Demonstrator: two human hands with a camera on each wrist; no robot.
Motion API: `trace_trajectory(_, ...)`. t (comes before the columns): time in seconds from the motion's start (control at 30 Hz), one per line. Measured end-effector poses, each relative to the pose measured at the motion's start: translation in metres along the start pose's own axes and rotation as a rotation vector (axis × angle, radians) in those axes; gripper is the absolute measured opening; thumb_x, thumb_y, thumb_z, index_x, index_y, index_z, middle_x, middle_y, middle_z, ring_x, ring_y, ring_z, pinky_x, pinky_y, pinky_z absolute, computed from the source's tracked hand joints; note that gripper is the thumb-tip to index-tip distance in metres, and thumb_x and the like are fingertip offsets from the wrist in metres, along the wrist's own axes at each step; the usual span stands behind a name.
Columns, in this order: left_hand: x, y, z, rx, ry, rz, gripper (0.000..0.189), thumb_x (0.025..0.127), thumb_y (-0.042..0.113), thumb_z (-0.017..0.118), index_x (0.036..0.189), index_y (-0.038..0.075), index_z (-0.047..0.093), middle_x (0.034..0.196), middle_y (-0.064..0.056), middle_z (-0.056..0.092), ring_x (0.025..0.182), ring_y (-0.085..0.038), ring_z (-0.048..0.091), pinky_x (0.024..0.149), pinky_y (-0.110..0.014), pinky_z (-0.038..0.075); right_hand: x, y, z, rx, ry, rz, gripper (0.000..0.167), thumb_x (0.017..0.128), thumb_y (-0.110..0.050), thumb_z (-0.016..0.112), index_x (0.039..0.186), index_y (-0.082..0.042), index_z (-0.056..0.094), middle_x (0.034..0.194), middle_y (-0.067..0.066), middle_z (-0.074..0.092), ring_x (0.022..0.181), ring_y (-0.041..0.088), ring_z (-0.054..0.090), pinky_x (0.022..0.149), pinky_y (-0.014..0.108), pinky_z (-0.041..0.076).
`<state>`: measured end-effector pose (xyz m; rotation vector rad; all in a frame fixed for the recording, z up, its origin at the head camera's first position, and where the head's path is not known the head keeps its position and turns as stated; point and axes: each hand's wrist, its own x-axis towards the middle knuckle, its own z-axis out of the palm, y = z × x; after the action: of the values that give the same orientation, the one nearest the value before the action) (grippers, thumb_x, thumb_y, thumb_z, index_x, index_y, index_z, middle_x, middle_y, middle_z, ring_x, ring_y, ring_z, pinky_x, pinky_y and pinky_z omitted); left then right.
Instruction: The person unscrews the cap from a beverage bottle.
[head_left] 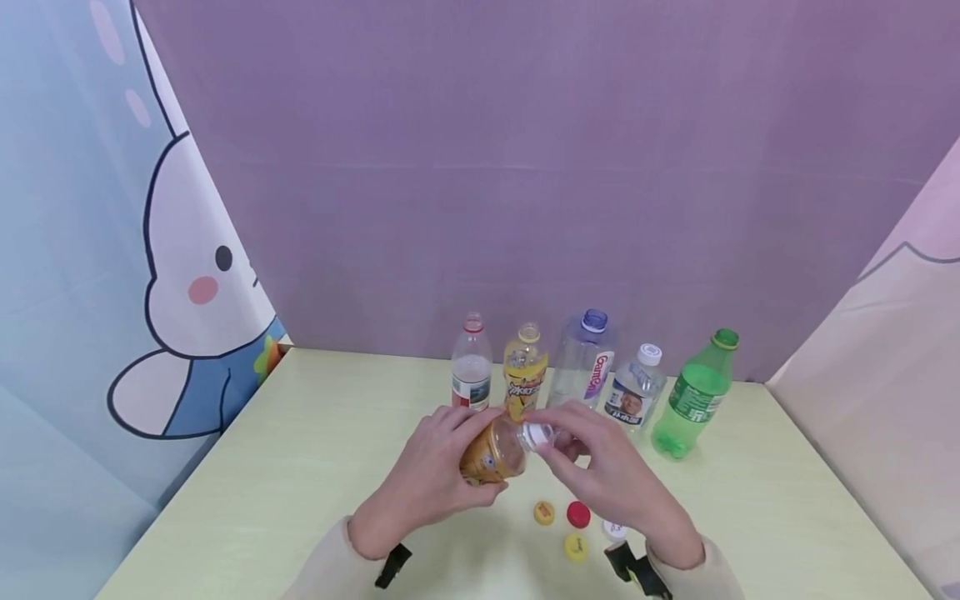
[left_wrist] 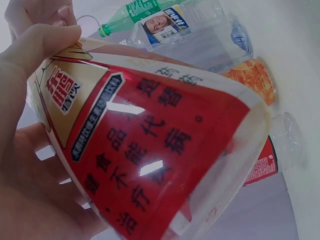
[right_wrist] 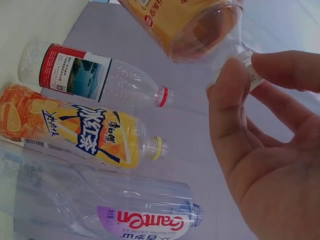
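Observation:
My left hand (head_left: 427, 471) grips a plastic bottle (head_left: 482, 457) with a gold and red label around its body. The bottle is tilted, its neck pointing right, and a little liquid-coloured tint shows through its shoulder in the right wrist view. At the neck, my right hand (head_left: 603, 454) pinches a white cap (head_left: 538, 435) between thumb and fingers. In the left wrist view the red label panel (left_wrist: 150, 145) fills the middle, with the left fingers wrapped behind it. Fingers partly hide the cap in the right wrist view.
Behind the hands stand a red-ringed clear bottle (head_left: 472, 368), a yellow-labelled tea bottle (head_left: 525, 367), a large clear bottle (head_left: 572, 367), a white-capped water bottle (head_left: 633, 396) and a green bottle (head_left: 693, 396). Loose caps lie in front: orange (head_left: 544, 512), red (head_left: 578, 514), white (head_left: 614, 529), yellow (head_left: 576, 547).

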<state>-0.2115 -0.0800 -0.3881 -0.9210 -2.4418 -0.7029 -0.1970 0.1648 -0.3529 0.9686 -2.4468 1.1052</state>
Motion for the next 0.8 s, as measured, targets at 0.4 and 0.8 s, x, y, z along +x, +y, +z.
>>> trace_trajectory(0.4, -0.0015, 0.0012, -0.0036, -0.013, 0.000, 0.000, 0.081, 0.070, 0.042, 0.091, 0.140, 0.017, 0.059, 0.123, -0.001, 0.064, 0.104, -0.018, 0.055, 0.086, -0.042, 0.049, 0.0024, 0.0009, 0.0094, 0.071, 0.115, -0.028, 0.026, 0.092, -0.001, 0.072, 0.117, -0.007, 0.071, 0.094, -0.004, 0.065, 0.068, 0.007, 0.062, 0.058, 0.025, 0.057)
trace_trajectory(0.8, -0.0001, 0.0004, -0.0043, -0.046, 0.010, 0.006, 0.080, 0.070, 0.040, 0.092, 0.140, 0.018, 0.059, 0.122, 0.000, 0.065, 0.101, -0.017, 0.055, 0.085, -0.040, 0.049, 0.0012, 0.0005, 0.0013, 0.085, 0.065, 0.011, 0.027, 0.095, -0.010, 0.072, 0.122, -0.011, 0.071, 0.111, -0.001, 0.065, 0.083, 0.009, 0.062, 0.069, 0.026, 0.058)
